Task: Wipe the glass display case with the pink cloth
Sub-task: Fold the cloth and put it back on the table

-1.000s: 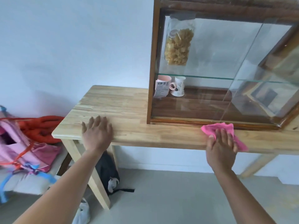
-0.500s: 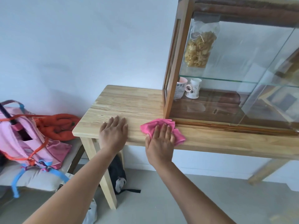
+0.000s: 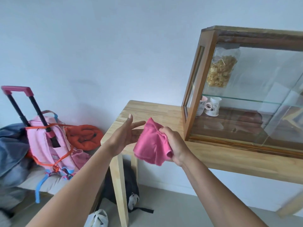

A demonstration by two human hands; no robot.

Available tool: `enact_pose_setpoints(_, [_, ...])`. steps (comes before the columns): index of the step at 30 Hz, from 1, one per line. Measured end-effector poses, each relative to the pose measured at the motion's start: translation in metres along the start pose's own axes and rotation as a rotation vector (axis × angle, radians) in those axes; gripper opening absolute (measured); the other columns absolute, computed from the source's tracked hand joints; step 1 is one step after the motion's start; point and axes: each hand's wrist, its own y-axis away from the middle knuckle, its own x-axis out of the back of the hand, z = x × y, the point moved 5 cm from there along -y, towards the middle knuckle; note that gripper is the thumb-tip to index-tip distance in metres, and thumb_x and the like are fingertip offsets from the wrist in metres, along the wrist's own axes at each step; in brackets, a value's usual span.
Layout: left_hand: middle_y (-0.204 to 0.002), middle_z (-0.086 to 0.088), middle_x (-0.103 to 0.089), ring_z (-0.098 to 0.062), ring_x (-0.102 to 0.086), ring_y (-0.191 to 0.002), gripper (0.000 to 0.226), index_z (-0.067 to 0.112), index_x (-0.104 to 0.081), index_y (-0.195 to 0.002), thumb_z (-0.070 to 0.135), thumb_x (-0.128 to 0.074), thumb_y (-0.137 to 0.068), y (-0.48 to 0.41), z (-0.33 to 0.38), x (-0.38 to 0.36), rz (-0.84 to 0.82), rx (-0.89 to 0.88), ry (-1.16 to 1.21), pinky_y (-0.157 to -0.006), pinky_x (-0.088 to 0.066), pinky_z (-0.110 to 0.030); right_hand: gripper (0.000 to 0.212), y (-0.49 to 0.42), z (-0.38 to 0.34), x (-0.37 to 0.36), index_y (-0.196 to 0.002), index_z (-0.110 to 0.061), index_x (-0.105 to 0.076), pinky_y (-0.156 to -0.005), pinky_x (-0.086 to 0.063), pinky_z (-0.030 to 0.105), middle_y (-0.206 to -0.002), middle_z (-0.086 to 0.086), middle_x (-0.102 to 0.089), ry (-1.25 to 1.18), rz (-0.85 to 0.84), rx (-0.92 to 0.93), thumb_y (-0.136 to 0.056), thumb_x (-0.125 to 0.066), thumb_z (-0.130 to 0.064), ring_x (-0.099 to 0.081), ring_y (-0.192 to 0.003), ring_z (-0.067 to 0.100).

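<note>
The glass display case (image 3: 211, 66) with a wooden frame stands on the right part of a light wooden table (image 3: 157, 110). Inside it hang a bag of yellow snacks (image 3: 220, 71) and below stand two mugs (image 3: 211, 106). My right hand (image 3: 173, 143) grips the pink cloth (image 3: 150, 143), lifted off the table in front of the case's left corner. The cloth hangs bunched from my fist. My left hand (image 3: 126, 136) is raised beside the cloth, fingers spread, its fingertips behind the cloth's left edge.
Left of the table a pink trolley backpack (image 3: 47, 141) with a raised handle, an orange bundle (image 3: 83, 136) and dark clothes lie on a low bench. A black bag (image 3: 124, 185) sits under the table. A white bag (image 3: 98, 218) lies on the floor.
Both hands have left the tabletop. My right hand has picked the pink cloth up off the table and bunched it; my left hand has risen next to it. The view has swung left.
</note>
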Motion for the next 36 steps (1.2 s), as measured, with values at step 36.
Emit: enact_pose_setpoints(36, [-0.121, -0.009, -0.072, -0.021, -0.062, -0.099, 0.031, 0.019, -0.070, -0.125, 0.011, -0.058, -0.097, -0.030, 0.014, 0.116, 0.718, -0.017, -0.697, -0.093, -0.047, -0.029, 0.013, -0.125, 0.016, -0.031, -0.077, -0.008, -0.066, -0.060, -0.057, 0.040, -0.076, 0.008, -0.068, 0.442, 0.235, -0.013, -0.088, -0.073, -0.009, -0.066, -0.067, 0.025])
